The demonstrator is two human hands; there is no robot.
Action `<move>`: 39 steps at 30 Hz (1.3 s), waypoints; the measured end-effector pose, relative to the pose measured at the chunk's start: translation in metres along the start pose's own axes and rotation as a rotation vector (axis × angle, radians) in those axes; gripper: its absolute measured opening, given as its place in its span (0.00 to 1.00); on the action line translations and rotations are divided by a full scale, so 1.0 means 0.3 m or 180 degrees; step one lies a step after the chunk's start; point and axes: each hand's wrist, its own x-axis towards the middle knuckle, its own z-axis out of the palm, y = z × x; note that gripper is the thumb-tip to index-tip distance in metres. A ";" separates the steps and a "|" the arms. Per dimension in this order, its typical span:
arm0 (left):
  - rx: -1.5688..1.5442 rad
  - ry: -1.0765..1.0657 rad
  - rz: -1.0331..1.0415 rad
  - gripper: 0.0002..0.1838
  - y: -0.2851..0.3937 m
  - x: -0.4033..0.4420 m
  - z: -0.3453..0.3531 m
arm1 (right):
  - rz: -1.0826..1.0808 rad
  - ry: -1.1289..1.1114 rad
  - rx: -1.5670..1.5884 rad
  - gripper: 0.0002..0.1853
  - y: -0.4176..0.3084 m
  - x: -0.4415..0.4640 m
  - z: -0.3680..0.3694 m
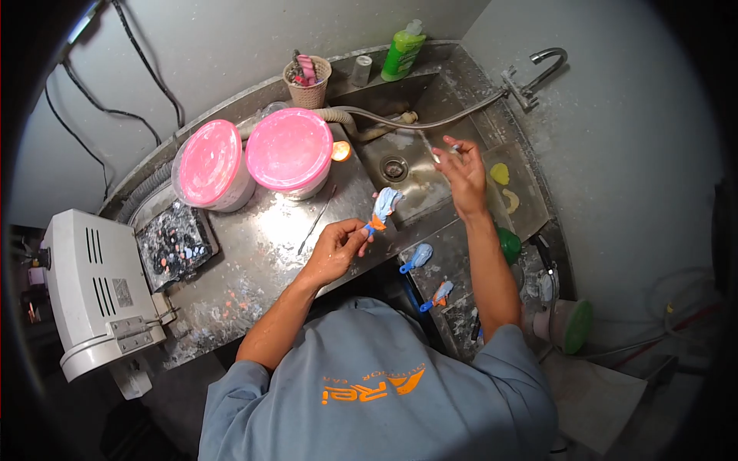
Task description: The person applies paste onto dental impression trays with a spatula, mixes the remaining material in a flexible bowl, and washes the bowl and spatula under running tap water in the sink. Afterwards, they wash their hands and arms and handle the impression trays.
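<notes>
My left hand (338,250) is closed around the blue handle of an impression tray (384,206) loaded with light blue material, with orange near the handle. It is held up over the counter, by the sink's near edge. My right hand (465,180) is raised over the right part of the sink (419,173), its fingers apart and bent, and I see nothing clearly held in it. Between my forearms, a second tray with light blue material (417,258) and a third blue and orange one (438,296) lie on the counter's right part.
Two pink-lidded tubs (290,148) stand on the metal counter (254,265), near a thin tool (317,219). A white machine (100,284) is at the left, beside a stained dark block (175,244). Behind are a cup (307,94), green bottle (402,52) and tap (530,88).
</notes>
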 end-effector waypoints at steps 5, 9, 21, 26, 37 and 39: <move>0.0218 0.0167 0.0093 0.14 -0.005 -0.004 0.002 | -0.0123 0.0233 -0.0019 0.14 -0.101 0.072 -0.071; 0.0148 0.0247 0.0048 0.14 0.006 -0.012 0.006 | -0.0957 -0.0884 -0.1008 0.23 -0.100 0.004 0.021; 0.0033 0.0149 0.0093 0.14 -0.001 -0.014 -0.007 | -0.1961 -0.1685 -0.2073 0.27 -0.079 -0.111 0.176; 0.0102 0.0168 0.0129 0.14 -0.023 -0.012 -0.009 | -0.2161 -0.1717 -0.2353 0.26 -0.078 -0.122 0.175; 0.0198 0.0222 -0.0109 0.15 -0.008 -0.022 -0.005 | -0.1536 -0.0538 -0.1143 0.25 -0.086 -0.090 0.102; 0.0040 0.0255 -0.0134 0.14 -0.011 -0.033 -0.003 | -0.1031 0.0254 -0.0440 0.22 -0.036 0.032 -0.035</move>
